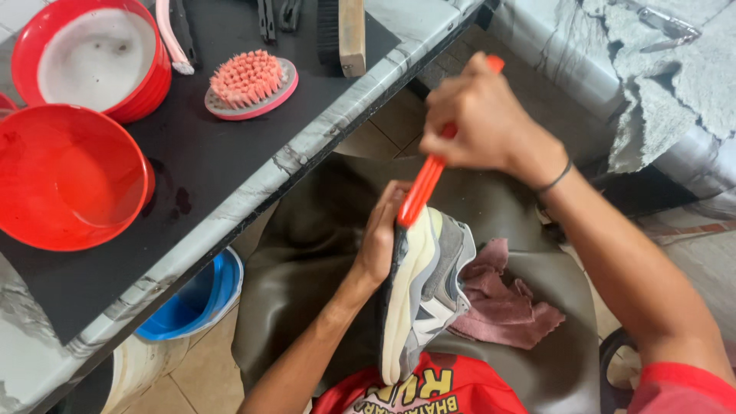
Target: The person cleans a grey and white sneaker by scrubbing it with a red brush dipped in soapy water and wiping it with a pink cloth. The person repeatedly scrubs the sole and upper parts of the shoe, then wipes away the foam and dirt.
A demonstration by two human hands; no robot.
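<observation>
My left hand grips a grey sneaker by its front end, holding it on its side over my lap with the cream sole turned to the left. My right hand is closed around the orange handle of a brush, whose lower end rests against the sole's edge next to my left fingers. The brush's bristles are hidden. A pink-mauve cloth lies on the dark apron just right of the shoe.
To the left stands a marble-patterned table with a black mat, two red bowls, one holding soapy water, a round pink scrub brush and a wooden-backed brush. A blue bucket sits under the table.
</observation>
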